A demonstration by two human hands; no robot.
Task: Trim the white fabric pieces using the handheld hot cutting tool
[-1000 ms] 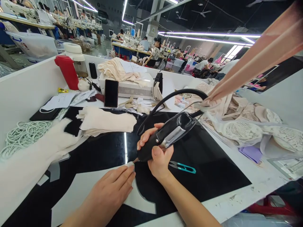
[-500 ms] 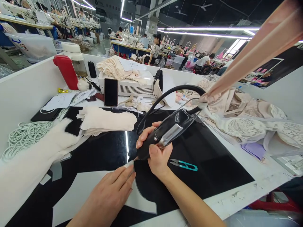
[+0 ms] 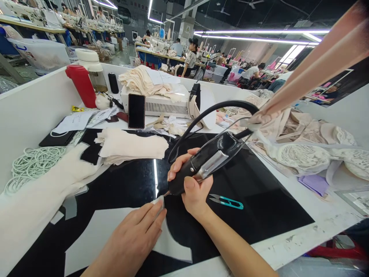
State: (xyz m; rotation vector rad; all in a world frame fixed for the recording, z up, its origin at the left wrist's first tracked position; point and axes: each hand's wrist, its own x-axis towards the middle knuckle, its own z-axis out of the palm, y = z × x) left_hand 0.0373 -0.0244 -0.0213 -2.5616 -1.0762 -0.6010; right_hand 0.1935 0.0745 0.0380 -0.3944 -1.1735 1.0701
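My right hand (image 3: 196, 188) is wrapped round a black corded handheld power tool (image 3: 201, 165) with a silver lever. The tool tilts down to the left, and its narrow tip meets a small pale piece (image 3: 158, 199) under my left fingertips. My left hand (image 3: 141, 227) lies flat with fingers stretched out, pressing that piece and a pale grey-white cut sheet (image 3: 86, 234) onto the black board (image 3: 127, 188). Just what the small piece is, I cannot tell, as my fingers cover most of it. Right of my right hand lie teal thread snips (image 3: 227, 202).
A peach fabric strip (image 3: 311, 65) hangs tied at the tool's cable end. Cream fabric pieces (image 3: 132, 144) are stacked behind the hands. Pale cord (image 3: 34, 165) coils at left; lace bras (image 3: 302, 154) pile up at right. A phone (image 3: 136, 111) leans on a white box.
The whole view has shifted slightly. Both hands keep nearly the same place, the tool's tip still at the small pale piece.
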